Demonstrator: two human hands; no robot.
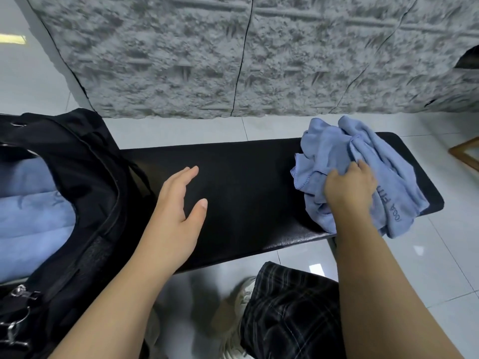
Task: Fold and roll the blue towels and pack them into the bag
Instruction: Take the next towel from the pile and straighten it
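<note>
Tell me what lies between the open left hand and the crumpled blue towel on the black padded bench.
Only bare black padded bench shows between the left hand and the crumpled blue towel in the head view.

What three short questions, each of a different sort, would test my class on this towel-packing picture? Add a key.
1. True or false: the right hand grips the crumpled blue towel on the black bench.
2. Multiple choice: the left hand is
A. inside the bag
B. open above the bench, holding nothing
C. pinching the towel
3. Fill the gap: rolled blue towels already lie inside the black ____ at the left.

Key
1. True; its fingers are curled into the cloth.
2. B
3. bag
</note>
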